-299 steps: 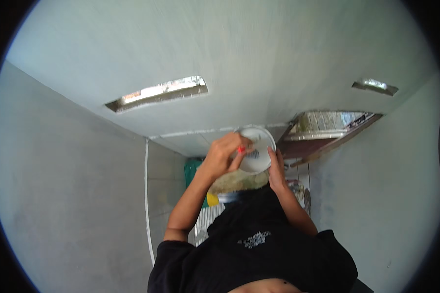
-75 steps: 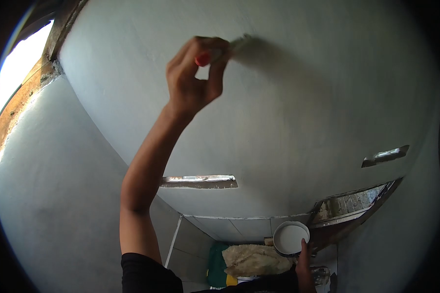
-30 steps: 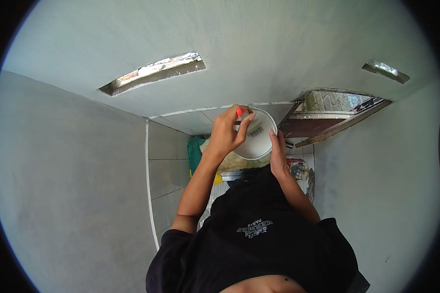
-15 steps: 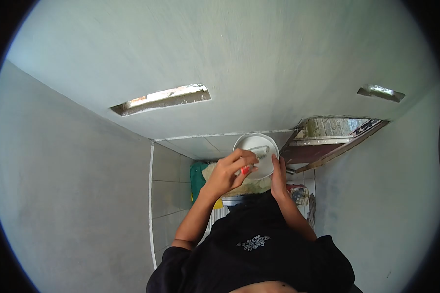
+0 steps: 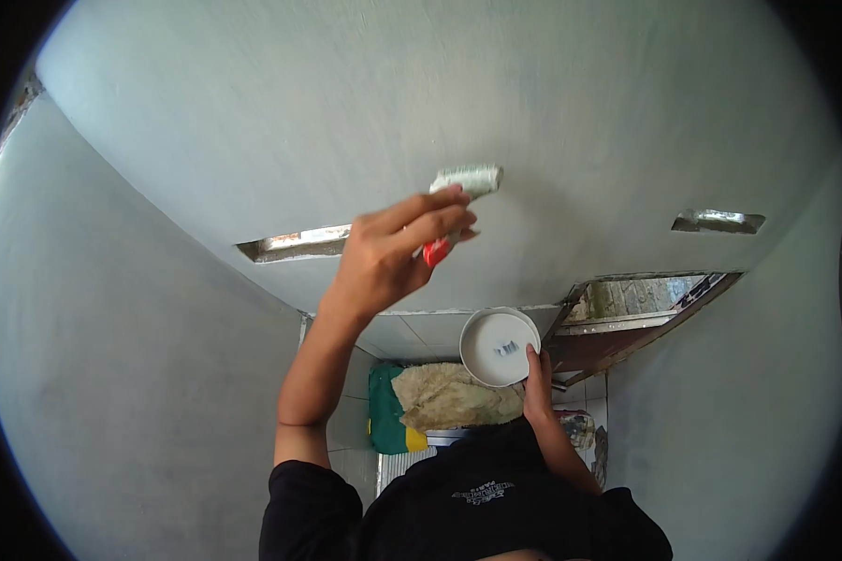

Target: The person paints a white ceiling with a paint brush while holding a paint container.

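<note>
My left hand [image 5: 384, 245] is raised in front of the wall, fingers closed round a paintbrush [image 5: 469, 178]. Its red handle end pokes out below my fingers, and the wide bristles, coated in whitish paint, point up close to the wall [image 5: 608, 122]. Lower down, my right hand [image 5: 537, 379] grips the side of a round white tub [image 5: 477, 348], thumb over the rim. The inside of the tub is white, with a small dark printed-looking mark in it.
Narrow slots [image 5: 299, 245] cut the grey wall, one left and one right [image 5: 720, 222]. A reddish-brown door or window panel [image 5: 599, 351] leans out at right. Below lie a crumpled beige sack [image 5: 458, 397] and a green and yellow bag [image 5: 385, 397]. Tiles [image 5: 398, 335] line the lower wall.
My left hand has lifted the paintbrush out of the tub and up to the wall. In view, the tub sits slightly lower, still in my right hand, and the camera has tilted up.
</note>
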`<action>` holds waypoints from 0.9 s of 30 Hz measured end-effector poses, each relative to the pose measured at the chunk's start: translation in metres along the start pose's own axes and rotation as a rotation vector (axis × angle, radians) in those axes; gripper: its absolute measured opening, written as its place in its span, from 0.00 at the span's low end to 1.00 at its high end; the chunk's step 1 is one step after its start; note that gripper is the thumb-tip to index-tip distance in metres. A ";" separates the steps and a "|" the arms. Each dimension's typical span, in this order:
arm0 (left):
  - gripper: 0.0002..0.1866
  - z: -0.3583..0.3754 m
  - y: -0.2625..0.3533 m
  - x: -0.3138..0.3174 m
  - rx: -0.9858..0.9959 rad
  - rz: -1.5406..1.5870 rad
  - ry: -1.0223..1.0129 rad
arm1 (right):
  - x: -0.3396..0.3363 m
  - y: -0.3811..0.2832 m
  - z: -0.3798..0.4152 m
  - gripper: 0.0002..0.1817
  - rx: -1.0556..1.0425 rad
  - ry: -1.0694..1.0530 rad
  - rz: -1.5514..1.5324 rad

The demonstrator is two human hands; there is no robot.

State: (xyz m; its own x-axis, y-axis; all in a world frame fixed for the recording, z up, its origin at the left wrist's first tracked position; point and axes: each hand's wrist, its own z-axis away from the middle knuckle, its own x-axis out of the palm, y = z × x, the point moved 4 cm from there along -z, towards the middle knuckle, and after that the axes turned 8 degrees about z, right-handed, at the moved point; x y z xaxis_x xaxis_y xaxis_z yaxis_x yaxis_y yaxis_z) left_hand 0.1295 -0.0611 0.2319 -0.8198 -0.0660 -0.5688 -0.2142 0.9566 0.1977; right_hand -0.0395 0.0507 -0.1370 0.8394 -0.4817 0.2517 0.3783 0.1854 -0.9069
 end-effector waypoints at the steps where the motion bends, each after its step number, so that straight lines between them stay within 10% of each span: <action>1: 0.13 -0.019 0.000 -0.006 0.104 -0.053 0.034 | -0.002 -0.001 0.001 0.28 0.011 0.025 -0.017; 8: 0.09 -0.128 -0.006 -0.054 0.096 0.037 0.069 | -0.023 0.003 0.004 0.27 -0.017 0.104 -0.022; 14: 0.07 -0.156 0.007 -0.078 0.509 -0.258 0.305 | -0.049 0.017 -0.001 0.29 0.062 0.229 -0.053; 17: 0.10 -0.142 -0.002 -0.061 0.736 -0.455 0.304 | -0.058 0.016 -0.008 0.31 0.000 0.222 -0.048; 27: 0.15 0.082 -0.037 0.110 0.503 -0.293 -0.185 | -0.081 0.019 -0.028 0.29 0.008 0.224 -0.070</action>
State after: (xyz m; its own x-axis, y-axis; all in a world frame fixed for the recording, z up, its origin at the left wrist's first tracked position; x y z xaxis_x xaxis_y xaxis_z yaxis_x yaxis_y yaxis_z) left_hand 0.0908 -0.0804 0.0961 -0.6493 -0.3390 -0.6808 -0.1023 0.9259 -0.3636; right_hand -0.1116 0.0689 -0.1839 0.7039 -0.6712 0.2323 0.4368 0.1511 -0.8868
